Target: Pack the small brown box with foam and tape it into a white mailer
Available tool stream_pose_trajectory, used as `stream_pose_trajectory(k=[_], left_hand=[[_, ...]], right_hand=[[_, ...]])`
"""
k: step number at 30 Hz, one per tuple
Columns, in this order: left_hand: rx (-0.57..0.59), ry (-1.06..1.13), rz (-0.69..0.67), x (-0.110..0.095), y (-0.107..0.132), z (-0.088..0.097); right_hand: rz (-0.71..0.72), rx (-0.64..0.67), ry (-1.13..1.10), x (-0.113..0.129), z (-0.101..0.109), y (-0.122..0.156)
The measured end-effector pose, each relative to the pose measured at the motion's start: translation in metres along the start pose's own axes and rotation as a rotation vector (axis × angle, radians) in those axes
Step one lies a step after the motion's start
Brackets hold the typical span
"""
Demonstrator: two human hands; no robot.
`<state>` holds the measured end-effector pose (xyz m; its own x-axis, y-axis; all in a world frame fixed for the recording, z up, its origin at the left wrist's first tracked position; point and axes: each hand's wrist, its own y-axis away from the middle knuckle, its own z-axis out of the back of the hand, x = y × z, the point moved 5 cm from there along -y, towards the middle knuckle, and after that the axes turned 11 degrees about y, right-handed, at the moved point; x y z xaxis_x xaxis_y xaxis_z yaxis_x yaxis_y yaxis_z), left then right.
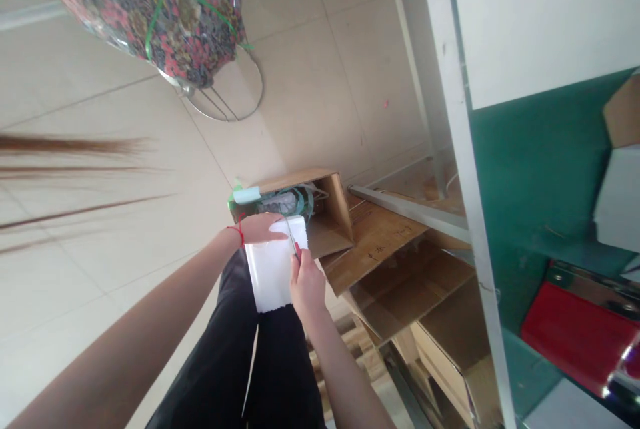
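Observation:
A white rectangular block [273,269], like foam or a wrapped pack, rests on my lap over black trousers. My left hand [260,228] lies across its far end, fingers flat and together, with a red string round the wrist. My right hand [306,282] is closed at the block's right edge, pinching a thin tool with a red handle and slim metal tip [293,242] that lies against the block's top.
An open cardboard box [325,206] with green tape rolls inside stands on the tiled floor beyond my hands. Flattened and open cartons [400,269] lie to the right under a green table with a white metal frame [465,169]. A floral-covered stool [150,9] stands behind.

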<state>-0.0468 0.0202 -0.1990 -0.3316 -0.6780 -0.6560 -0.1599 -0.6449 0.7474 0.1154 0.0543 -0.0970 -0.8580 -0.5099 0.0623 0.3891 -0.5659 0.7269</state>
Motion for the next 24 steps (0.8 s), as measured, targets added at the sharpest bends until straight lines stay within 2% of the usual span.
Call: stream_pose_trajectory(k=[6,15,24], left_hand=[[0.003,-0.067,0.009,-0.005,0.005,-0.002],[-0.005,-0.09,0.035,-0.002,0.003,-0.002],[-0.009,-0.103,0.054,-0.004,0.001,-0.002]], right_hand=[[-0.011,0.029,0.034,0.002,0.003,-0.002],[-0.042,0.104,0.069,0.003,0.009,-0.002],[-0.081,0.212,0.117,0.019,0.028,-0.013]])
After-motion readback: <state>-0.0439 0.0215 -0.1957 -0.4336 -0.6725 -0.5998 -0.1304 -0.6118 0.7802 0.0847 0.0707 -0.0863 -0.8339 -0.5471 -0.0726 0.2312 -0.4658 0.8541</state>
